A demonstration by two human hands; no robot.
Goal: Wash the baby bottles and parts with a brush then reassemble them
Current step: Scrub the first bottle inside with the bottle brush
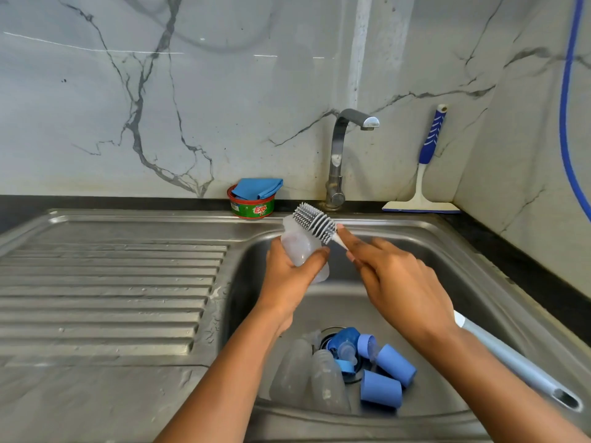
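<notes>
Above the sink [431,238], the left hand [287,276] wraps its fingers and thumb around a clear baby bottle [302,247], held tilted over the basin's back half. The right hand [393,282] grips the brush [315,223] by the thin stem just below the grey bristles. The bristle head lies against the bottle's upper end, and the long pale handle runs back under the right forearm to the sink's right rim. On the sink floor, by the drain, lie two more clear bottles [307,375], blue caps [380,390] and smaller blue parts [345,343]. Behind the sink stand a tap [339,155], a green soap tub [252,207] and a squeegee [425,174].
</notes>
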